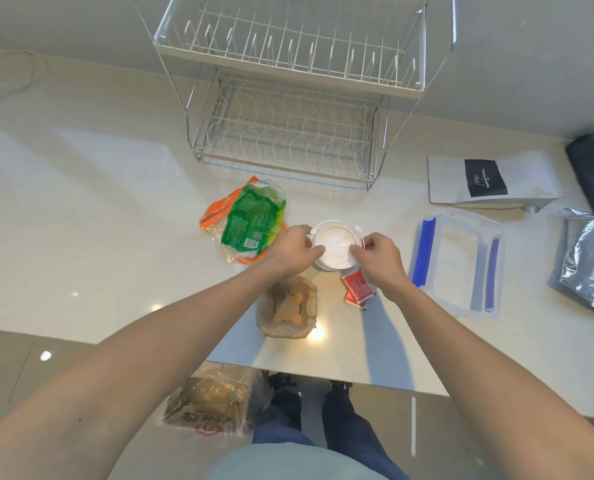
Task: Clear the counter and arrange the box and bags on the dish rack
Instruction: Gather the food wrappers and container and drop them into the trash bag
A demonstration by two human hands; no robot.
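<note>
While both hands' fingers (318, 250) pinch narrowly, they grip the round white container (335, 245).

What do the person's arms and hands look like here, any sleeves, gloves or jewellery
Both arms are bare along all that shows, with no sleeve in view. The left hand and right hand wear no gloves, and no watch, bracelet or ring shows on either wrist or on the fingers that can be seen. Lower down are a light grey-blue top and dark blue trousers.

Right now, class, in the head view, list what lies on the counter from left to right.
Green bag → white tub → clear box → grey bag.
</note>
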